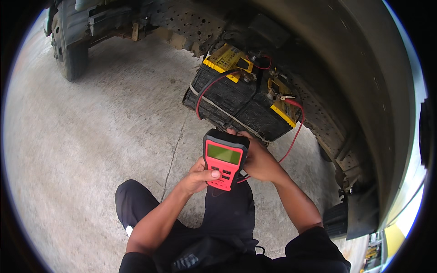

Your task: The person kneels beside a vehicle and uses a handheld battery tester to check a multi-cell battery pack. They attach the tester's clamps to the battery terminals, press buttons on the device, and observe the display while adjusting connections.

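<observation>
A red and black handheld battery tester (223, 157) with a greenish screen is held over my knees. My left hand (200, 176) grips its lower left side, and the thumb lies by the buttons. Against its right edge, my right hand (261, 160) is closed; some fingers show past the top edge and the rest are hidden behind the tester. Just beyond stand two black and yellow vehicle batteries (241, 98), strapped side by side. A red-handled clamp (291, 101) bites on a terminal of the right battery, and its red lead (299, 132) runs down toward the tester.
A thick black and red cable (205, 93) arches from the left battery. The perforated vehicle frame (182, 20) runs behind, with a wheel (68, 50) at the far left. A large curved dark panel (364, 82) overhangs the right side. Concrete floor (114, 123) lies below.
</observation>
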Tool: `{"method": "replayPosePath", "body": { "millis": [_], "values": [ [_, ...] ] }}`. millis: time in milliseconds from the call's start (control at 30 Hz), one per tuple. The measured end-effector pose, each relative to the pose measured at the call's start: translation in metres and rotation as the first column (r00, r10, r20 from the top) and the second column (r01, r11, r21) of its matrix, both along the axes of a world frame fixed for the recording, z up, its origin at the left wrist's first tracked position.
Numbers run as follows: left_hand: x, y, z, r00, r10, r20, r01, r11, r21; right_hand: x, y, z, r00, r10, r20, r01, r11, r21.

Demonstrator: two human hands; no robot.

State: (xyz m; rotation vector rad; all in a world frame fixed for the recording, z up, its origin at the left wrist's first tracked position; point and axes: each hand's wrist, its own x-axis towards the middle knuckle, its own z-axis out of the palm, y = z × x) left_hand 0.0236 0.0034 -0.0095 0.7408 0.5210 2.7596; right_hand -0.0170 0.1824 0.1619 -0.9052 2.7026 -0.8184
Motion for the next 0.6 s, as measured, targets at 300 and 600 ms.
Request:
{"method": "replayPosePath", "body": {
  "millis": [300,600],
  "values": [
    [-0.001,0.005,0.026,0.957,0.062,-0.283,-0.110,0.982,-0.156,0.021,0.004,0.024,0.991,-0.112,-0.079,0.111,0.994,-0.027],
    [-0.001,0.002,0.043,0.998,0.058,0.034,-0.062,0.990,0.130,0.003,0.053,0.151,0.740,-0.392,-0.547,0.395,0.911,-0.119]
  ]
}}
